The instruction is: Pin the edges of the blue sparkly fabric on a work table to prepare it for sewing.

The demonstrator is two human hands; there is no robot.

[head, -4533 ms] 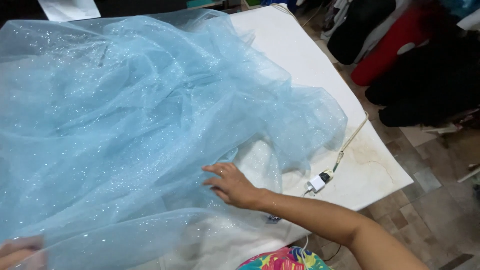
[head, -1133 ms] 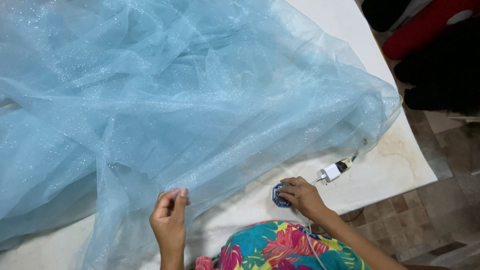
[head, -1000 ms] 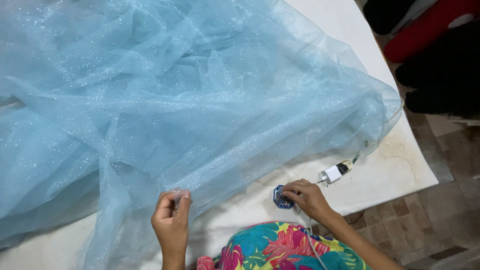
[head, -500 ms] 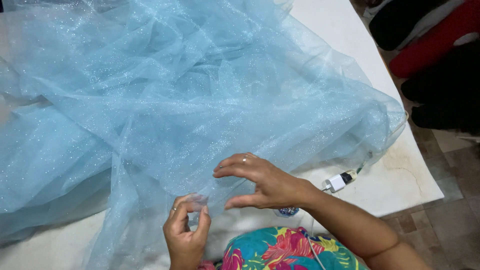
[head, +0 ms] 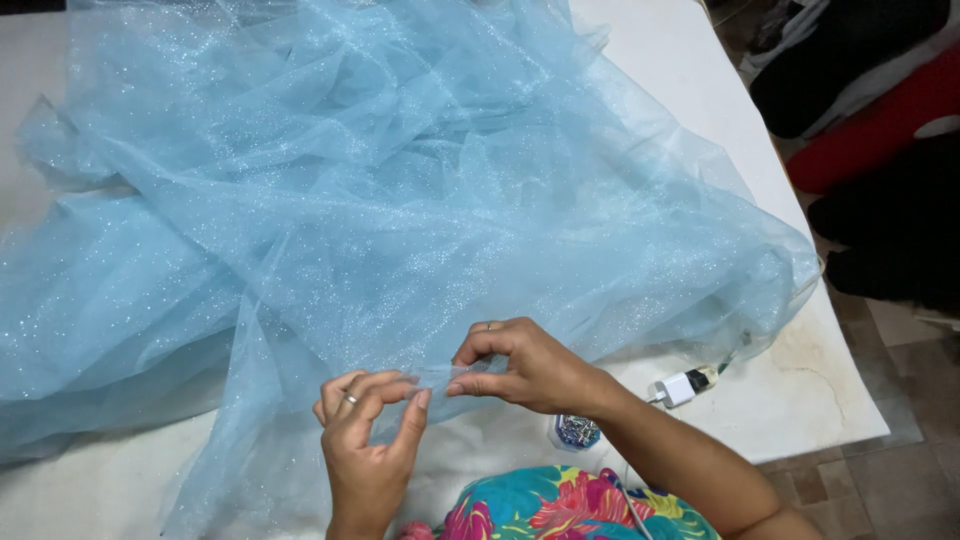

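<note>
Nearest to me, my floral-print garment (head: pixel 570 505) filled the lower edge of the view. Just above it, my left hand (head: pixel 368 440) had its grip narrowed to a pinch, thumb and forefinger closed on the near edge of the pale blue glitter tulle (head: pixel 400 200). My right hand (head: pixel 525 365) met it from the right, fingertips (head: pixel 458 388) closed on the same short stretch of edge, so that both grips held one small fold of tulle between them, lifted slightly off the white surface (head: pixel 780 400). Whether a pin sat between the right fingertips I could not tell.

Just beside my right wrist stood a small round container of pins (head: pixel 577 431), and further right lay a white plug adapter (head: pixel 678 388) with its cord, both on bare surface and clear of the fabric.

I judged the step in hand to be gathering or folding the hem edge at this one point. The next move called for keeping both pinches tight, since the mesh looked slippery and light, while fixing the fold.

Beyond my hands, the bulk of the tulle lay heaped in loose folds across most of the surface. Farthest off, at right on the floor, lay dark and red bags (head: pixel 880 110).
</note>
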